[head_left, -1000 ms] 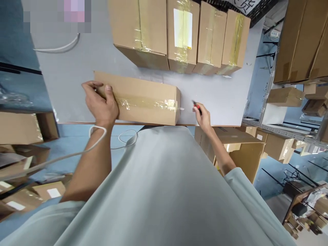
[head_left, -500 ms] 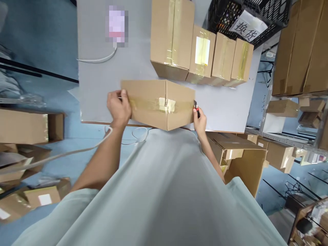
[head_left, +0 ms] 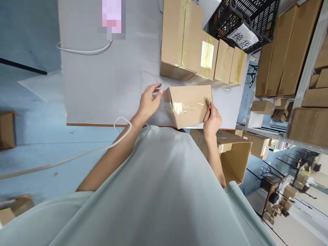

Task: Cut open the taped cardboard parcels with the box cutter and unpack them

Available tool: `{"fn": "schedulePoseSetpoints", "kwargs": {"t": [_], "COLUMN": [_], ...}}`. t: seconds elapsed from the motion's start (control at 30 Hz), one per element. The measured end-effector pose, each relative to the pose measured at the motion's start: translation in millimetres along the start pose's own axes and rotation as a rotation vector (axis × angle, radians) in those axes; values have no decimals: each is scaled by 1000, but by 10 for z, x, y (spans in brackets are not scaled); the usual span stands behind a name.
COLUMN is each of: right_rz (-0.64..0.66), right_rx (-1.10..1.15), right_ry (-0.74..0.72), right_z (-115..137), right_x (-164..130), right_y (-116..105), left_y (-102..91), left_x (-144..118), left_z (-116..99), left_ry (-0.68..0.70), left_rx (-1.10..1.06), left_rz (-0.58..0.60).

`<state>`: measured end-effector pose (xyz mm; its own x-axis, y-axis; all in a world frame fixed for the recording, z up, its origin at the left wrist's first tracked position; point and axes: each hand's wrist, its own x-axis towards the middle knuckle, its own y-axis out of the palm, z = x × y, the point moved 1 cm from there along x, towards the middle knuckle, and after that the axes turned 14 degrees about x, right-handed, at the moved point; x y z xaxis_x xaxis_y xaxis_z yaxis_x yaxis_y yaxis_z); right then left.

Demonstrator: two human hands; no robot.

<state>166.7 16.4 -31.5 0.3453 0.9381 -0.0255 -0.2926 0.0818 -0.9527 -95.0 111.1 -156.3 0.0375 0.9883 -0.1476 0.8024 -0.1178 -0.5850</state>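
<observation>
A taped cardboard box (head_left: 192, 112) stands at the front edge of the table, turned so that a long side and a narrow end show. My right hand (head_left: 212, 121) is at the box's right end, its fingers closed around a small utility knife (head_left: 209, 104) with a red part and a pointed tip. The tip lies against or just in front of the cardboard; I cannot tell which. To the left of the box, my left hand (head_left: 151, 100) is free, with thumb and fingers apart and a small gap to the cardboard.
Behind the box stands a row of taped cartons (head_left: 181, 37) and a black plastic crate (head_left: 246, 24) with a paper sign. A white cable (head_left: 97, 51) lies on the grey table (head_left: 107, 92). An open carton (head_left: 235, 160) is below the table's right side.
My left hand has let go of the box's left end. The box has turned, so its long side faces me more to the right. The knife in my right hand now points at that side.
</observation>
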Motion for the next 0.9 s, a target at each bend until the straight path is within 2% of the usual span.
{"fn": "schedulePoseSetpoints", "kwargs": {"t": [0.1, 0.2, 0.27, 0.4, 0.47, 0.57, 0.8, 0.9], "right_rz": [-64, -108, -54, 271, 373, 410, 467, 469], "right_rx": [2, -8, 42, 190, 183, 112, -121, -221], "right_ry": [-32, 29, 44, -43, -59, -39, -50, 6], "right_z": [-29, 68, 246, 774, 1019, 1259, 1498, 1655], "right_x": [-14, -108, -223, -459, -516, -508, -470, -466], "right_y": [-86, -275, -380, -407, -362, -321, -369, -333], "left_y": [-299, -427, -428, -375, -364, -364, -333, -309], "left_x": [48, 87, 98, 95, 93, 95, 91, 90], "left_z": [-397, -599, -609, -553, -550, -562, -559, -548], "left_ry": [125, 195, 199, 207, 215, 221, 228, 225], "left_rx": [-61, -68, -83, -104, -107, -108, -129, -131], "left_rz": [27, 115, 138, 133, 137, 142, 124, 124]}}
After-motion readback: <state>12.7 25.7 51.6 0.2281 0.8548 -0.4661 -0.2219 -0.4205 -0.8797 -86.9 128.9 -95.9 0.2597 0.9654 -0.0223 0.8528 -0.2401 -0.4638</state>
